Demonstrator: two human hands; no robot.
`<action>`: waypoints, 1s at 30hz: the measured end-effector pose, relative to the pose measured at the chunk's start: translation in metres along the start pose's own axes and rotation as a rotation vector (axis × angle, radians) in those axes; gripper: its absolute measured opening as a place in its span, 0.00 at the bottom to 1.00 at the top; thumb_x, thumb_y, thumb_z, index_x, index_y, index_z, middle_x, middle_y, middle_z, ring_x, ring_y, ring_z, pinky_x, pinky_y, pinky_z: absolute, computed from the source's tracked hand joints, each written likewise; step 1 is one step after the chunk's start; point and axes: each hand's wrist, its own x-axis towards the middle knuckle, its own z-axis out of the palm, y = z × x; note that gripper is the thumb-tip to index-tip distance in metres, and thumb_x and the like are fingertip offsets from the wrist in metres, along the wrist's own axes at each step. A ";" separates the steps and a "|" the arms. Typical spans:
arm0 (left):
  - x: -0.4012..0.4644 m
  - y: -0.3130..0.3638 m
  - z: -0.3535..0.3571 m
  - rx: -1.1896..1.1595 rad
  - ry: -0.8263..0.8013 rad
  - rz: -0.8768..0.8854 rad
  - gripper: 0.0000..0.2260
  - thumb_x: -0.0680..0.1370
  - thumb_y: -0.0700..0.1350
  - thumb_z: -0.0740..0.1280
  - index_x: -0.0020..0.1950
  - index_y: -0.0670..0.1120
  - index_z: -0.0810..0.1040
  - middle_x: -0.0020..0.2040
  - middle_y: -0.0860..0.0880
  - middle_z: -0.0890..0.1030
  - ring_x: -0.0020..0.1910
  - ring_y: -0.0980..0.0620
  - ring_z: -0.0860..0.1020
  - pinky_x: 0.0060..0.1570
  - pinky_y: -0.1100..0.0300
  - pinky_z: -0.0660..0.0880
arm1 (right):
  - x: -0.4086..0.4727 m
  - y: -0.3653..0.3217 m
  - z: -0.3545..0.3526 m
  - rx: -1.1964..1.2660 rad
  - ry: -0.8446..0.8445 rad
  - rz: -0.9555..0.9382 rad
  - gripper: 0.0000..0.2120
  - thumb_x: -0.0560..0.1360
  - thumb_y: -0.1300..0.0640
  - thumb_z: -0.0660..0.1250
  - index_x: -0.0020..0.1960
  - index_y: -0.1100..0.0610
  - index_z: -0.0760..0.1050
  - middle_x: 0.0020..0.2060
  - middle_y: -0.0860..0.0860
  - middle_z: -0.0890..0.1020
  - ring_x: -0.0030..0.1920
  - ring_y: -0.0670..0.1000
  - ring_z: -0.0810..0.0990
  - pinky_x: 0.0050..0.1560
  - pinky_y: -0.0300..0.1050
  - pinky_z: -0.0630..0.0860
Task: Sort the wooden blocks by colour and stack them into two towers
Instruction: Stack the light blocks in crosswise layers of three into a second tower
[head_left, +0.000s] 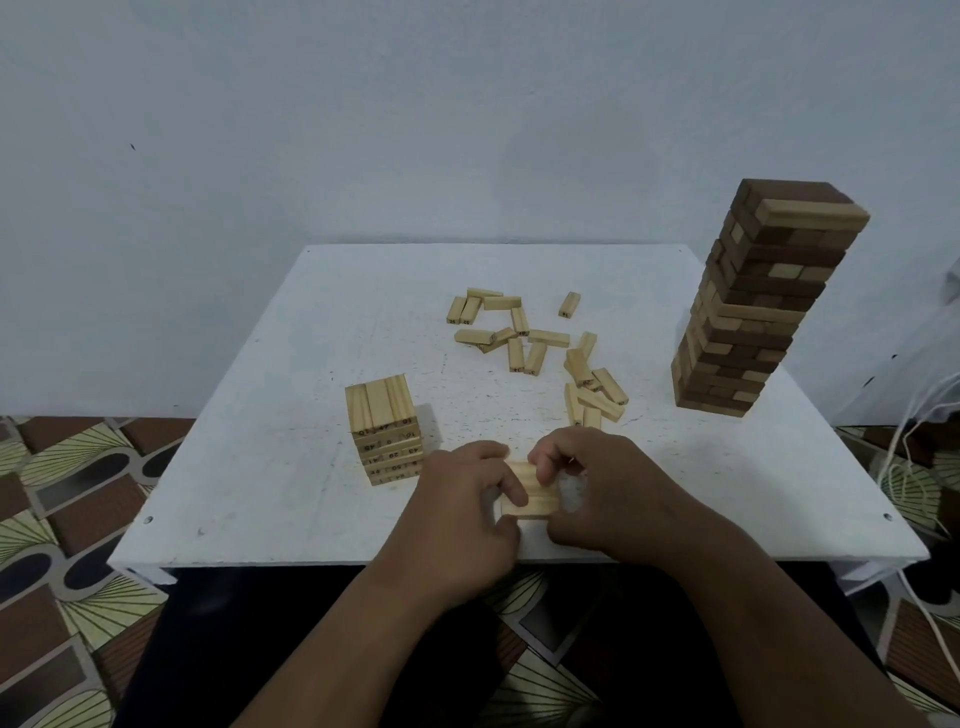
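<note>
My left hand (462, 499) and right hand (597, 483) both grip a small bundle of light blocks (535, 491) near the table's (260, 467) front edge, between the short light tower (387, 431) and the loose blocks (524, 338); the tall tower (758, 306) stands far right.

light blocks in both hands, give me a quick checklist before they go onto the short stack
1. Grip: left hand and right hand both hold the bunch of light blocks near the table's front edge: ok.
2. Bunch squared up: fingers cover its ends: cannot tell.
3. Colour match: short light stack is all light wood, as is the bunch: ok.
4. Landing surface: the stack's top layer looks flat and full: ok.
5. Path: no loose blocks between hands and stack: ok.
6. Sorting finished: tall tower is mixed dark and light: not ok.
</note>
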 end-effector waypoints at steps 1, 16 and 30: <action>0.000 0.000 0.000 -0.001 -0.006 0.013 0.09 0.68 0.43 0.70 0.43 0.57 0.81 0.63 0.59 0.76 0.65 0.57 0.70 0.61 0.57 0.71 | 0.000 0.001 0.000 0.006 -0.008 -0.001 0.16 0.61 0.58 0.75 0.44 0.45 0.74 0.49 0.42 0.79 0.48 0.41 0.75 0.44 0.36 0.72; -0.004 0.010 -0.007 -0.241 0.125 0.007 0.25 0.74 0.36 0.71 0.51 0.61 0.61 0.57 0.59 0.77 0.51 0.59 0.76 0.48 0.62 0.77 | -0.008 0.005 -0.013 0.167 0.121 0.003 0.19 0.62 0.56 0.76 0.48 0.43 0.75 0.48 0.46 0.80 0.44 0.48 0.76 0.47 0.49 0.79; -0.013 0.019 -0.074 -0.739 0.510 0.158 0.19 0.74 0.35 0.67 0.53 0.53 0.62 0.63 0.51 0.81 0.57 0.47 0.81 0.55 0.58 0.76 | 0.021 -0.072 -0.016 0.818 0.275 -0.211 0.18 0.69 0.73 0.73 0.53 0.57 0.75 0.57 0.51 0.83 0.45 0.46 0.78 0.42 0.46 0.72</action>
